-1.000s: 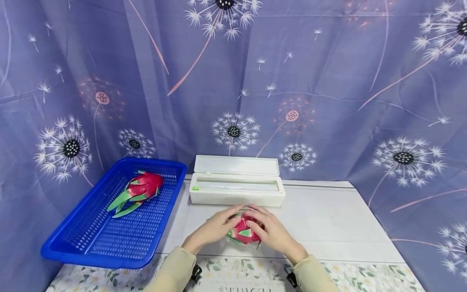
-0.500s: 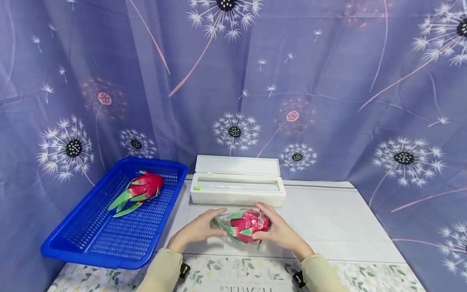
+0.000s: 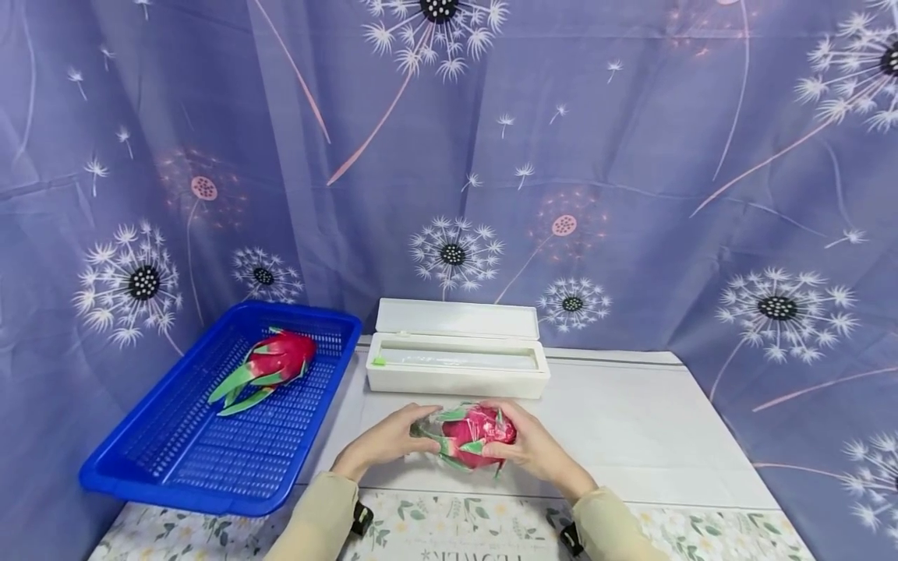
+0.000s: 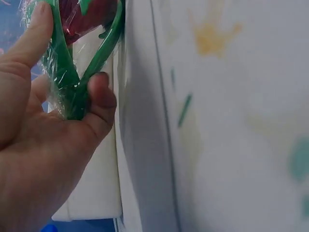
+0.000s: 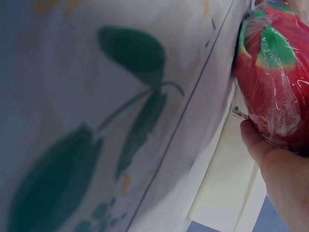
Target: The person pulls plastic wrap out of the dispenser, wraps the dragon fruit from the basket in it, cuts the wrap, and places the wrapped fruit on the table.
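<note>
A red dragon fruit [image 3: 473, 436] with green leaf tips lies wrapped in clear plastic film on the white cloth, in front of the box. My left hand [image 3: 386, 442] holds its leafy end, fingers and thumb on either side. In the left wrist view crinkled film covers the green leaf tips [image 4: 67, 77] within that hand. My right hand [image 3: 536, 448] grips the rounded red end, thumb on the near side. The film-covered red skin [image 5: 270, 92] fills the right wrist view's upper right corner; most of the right fingers are hidden there.
Behind the hands stands a white cling film box [image 3: 456, 382], its lid [image 3: 456, 318] raised, a film roll [image 3: 456, 358] inside and a green slider [image 3: 379, 361] at left. A blue basket [image 3: 94, 477] on the left contains a second, unwrapped-looking dragon fruit [image 3: 281, 358].
Both hands lay over the top of the wrapped dragon fruit a second ago. They have parted to its two ends, and in the last half second drew slightly inward around it.
</note>
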A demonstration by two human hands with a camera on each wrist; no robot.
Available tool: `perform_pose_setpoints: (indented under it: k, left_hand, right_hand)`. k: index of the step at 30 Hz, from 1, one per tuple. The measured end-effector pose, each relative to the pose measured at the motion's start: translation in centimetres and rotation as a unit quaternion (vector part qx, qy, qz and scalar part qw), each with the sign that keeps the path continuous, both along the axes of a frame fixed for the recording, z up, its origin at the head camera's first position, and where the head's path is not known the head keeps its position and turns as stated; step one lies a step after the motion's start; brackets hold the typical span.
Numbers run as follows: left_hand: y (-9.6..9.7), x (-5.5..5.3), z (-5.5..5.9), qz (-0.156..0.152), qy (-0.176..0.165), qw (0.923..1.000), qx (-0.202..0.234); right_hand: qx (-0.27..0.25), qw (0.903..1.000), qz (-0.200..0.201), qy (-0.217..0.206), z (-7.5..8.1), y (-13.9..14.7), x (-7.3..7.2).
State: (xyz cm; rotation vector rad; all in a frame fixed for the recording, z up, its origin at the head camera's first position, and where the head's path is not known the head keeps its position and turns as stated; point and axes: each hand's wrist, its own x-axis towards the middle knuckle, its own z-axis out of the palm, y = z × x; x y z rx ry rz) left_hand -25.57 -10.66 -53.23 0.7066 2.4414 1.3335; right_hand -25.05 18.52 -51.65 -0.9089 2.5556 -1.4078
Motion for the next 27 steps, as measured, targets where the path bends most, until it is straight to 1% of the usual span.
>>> perform_pose_setpoints:
  k: [2, 3, 4, 5, 6, 8, 9, 10, 11, 12, 14, 16, 17, 19, 21, 22, 23, 24, 25, 26, 27]
  left_hand:
    - [-0.4, 0.2, 0.2, 0.012, -0.011, 0.9998, 0.014]
    - [-0.6, 0.3, 0.3, 0.027, -0.017, 0.9992, 0.025]
    - [-0.9, 0.5, 0.4, 0.047, -0.024, 0.9978, 0.039]
    - [-1.1, 0.6, 0.5, 0.073, -0.030, 0.9956, 0.051]
    - [-1.3, 0.7, 0.6, 0.104, -0.035, 0.9920, 0.063]
    - [-1.7, 0.9, 0.6, 0.166, -0.042, 0.9814, 0.086]
    - [-1.8, 1.0, 0.6, 0.191, -0.049, 0.9752, 0.101]
    - [-1.8, 1.0, 0.5, 0.208, -0.059, 0.9696, 0.115]
    - [-1.8, 1.1, 0.4, 0.219, -0.072, 0.9649, 0.126]
    - [-1.8, 1.2, 0.3, 0.223, -0.087, 0.9608, 0.140]
    - [-1.7, 1.2, 0.2, 0.217, -0.121, 0.9545, 0.165]
    - [-1.5, 1.3, 0.1, 0.210, -0.150, 0.9486, 0.184]
    - [-1.4, 1.4, 0.1, 0.207, -0.160, 0.9456, 0.193]
    - [-1.3, 1.5, 0.1, 0.204, -0.177, 0.9393, 0.211]
    - [-1.2, 1.5, 0.1, 0.198, -0.187, 0.9342, 0.230]
    - [-1.2, 1.6, 0.1, 0.195, -0.190, 0.9320, 0.239]
    - [-1.3, 1.6, 0.1, 0.190, -0.189, 0.9317, 0.245]
    - [-1.3, 1.7, 0.2, 0.184, -0.187, 0.9332, 0.245]
    - [-1.4, 1.9, 0.2, 0.177, -0.178, 0.9380, 0.239]
    - [-1.5, 2.0, 0.4, 0.170, -0.163, 0.9466, 0.221]
    - [-1.6, 2.2, 0.5, 0.160, -0.137, 0.9584, 0.192]
  right_hand:
    - [0.004, 1.0000, -0.006, -0.005, 0.0, 0.0, 0.2]
    - [0.004, 0.9999, -0.010, -0.009, 0.0, 0.0, 0.3]
    - [-0.001, 0.9997, -0.015, -0.018, 0.1, 0.1, 0.5]
    - [-0.006, 0.9993, -0.023, -0.028, 0.1, 0.2, 0.6]
    - [-0.011, 0.9988, -0.032, -0.035, 0.2, 0.4, 0.8]
    - [-0.039, 0.9949, -0.059, -0.072, 0.3, 0.8, 1.0]
    - [-0.056, 0.9910, -0.078, -0.093, 0.4, 1.0, 1.1]
    - [-0.081, 0.9850, -0.093, -0.120, 0.5, 1.1, 1.2]
    - [-0.107, 0.9777, -0.104, -0.147, 0.5, 1.1, 1.2]
    - [-0.135, 0.9683, -0.116, -0.175, 0.6, 1.1, 1.2]
    - [-0.190, 0.9455, -0.131, -0.229, 0.7, 1.0, 1.2]
    - [-0.230, 0.9254, -0.138, -0.268, 0.8, 0.7, 1.2]
    - [-0.242, 0.9179, -0.144, -0.280, 0.8, 0.4, 1.3]
    - [-0.259, 0.9079, -0.155, -0.290, 0.9, -0.1, 1.3]
    - [-0.270, 0.9018, -0.170, -0.291, 0.9, -0.7, 1.4]
    - [-0.273, 0.9003, -0.177, -0.290, 1.0, -0.9, 1.5]
    - [-0.275, 0.8991, -0.182, -0.288, 1.0, -1.1, 1.5]
    - [-0.276, 0.8986, -0.187, -0.286, 1.0, -1.3, 1.6]
    - [-0.275, 0.8985, -0.191, -0.283, 1.0, -1.4, 1.6]
    - [-0.273, 0.8982, -0.196, -0.283, 1.0, -1.5, 1.6]
    - [-0.271, 0.8992, -0.199, -0.280, 1.0, -1.5, 1.7]
